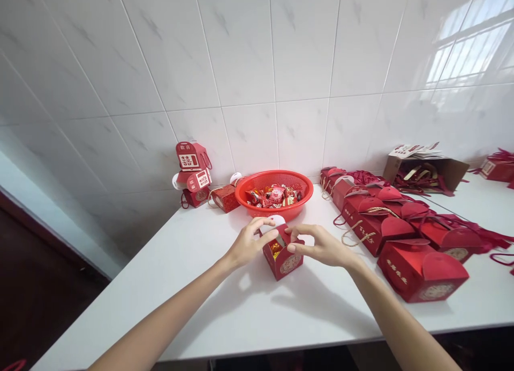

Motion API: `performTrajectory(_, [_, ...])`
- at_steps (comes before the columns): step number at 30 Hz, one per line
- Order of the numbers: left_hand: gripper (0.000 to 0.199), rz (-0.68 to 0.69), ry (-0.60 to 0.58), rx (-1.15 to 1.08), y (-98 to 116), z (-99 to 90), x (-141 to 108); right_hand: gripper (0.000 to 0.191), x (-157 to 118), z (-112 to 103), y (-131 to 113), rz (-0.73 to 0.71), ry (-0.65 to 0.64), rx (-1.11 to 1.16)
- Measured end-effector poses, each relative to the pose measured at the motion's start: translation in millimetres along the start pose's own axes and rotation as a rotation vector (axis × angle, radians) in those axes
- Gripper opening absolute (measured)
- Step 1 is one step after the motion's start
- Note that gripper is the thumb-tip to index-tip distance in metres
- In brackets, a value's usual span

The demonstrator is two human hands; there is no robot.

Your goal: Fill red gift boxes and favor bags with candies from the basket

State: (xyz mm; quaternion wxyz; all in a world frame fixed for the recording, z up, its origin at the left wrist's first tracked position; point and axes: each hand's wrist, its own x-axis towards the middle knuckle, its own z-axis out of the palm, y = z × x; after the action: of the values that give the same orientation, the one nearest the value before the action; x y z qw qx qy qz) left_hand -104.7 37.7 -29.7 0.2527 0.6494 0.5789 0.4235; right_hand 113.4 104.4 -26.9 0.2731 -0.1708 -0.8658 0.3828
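A small red gift box (283,264) with a gold round pattern stands upright on the table in front of me, its top partly open. Gold-wrapped candies (276,249) show inside it. My left hand (252,242) is at the box's left upper edge, thumb and fingers curled about a flap. On the other side my right hand (317,243) pinches the right-hand top flap between thumb and fingers. Just behind the box is a red plastic basket (240,195) holding wrapped candies (277,194).
Closed red boxes (423,272) stand in rows on the right of the white table (193,290). Behind them lies a cardboard carton (453,173) with red ribbons. More red boxes (193,173) are stacked at back left, and one box (225,198) lies beside the basket. A tiled wall rises behind.
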Motion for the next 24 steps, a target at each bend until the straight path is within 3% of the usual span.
performTrajectory(5, [0.043, -0.018, -0.069, -0.103, -1, -2.2, -3, 0.033, -6, 22, 16, 0.058, 0.093, 0.158])
performTrajectory(9, [0.048, -0.01, -0.157, -0.206, -6, -4.5, -3, 0.031, -8, 28, 21, 0.061, 0.154, 0.218])
performTrajectory(17, [0.09, -0.018, -0.036, 0.023, -17, 9.2, 1, 0.025, -5, 44, 31, 0.006, 0.323, 0.191])
performTrajectory(19, [0.084, -0.025, -0.02, 0.026, -18, 11.1, 1, 0.027, -4, 48, 33, 0.019, 0.358, 0.154])
performTrajectory(21, [0.066, -0.043, -0.009, 0.03, -18, 10.4, 3, 0.03, -3, 47, 35, 0.042, 0.377, 0.158])
performTrajectory(24, [0.048, -0.069, -0.009, 0.016, -13, 6.4, 4, 0.032, -3, 30, 38, 0.08, 0.427, 0.247])
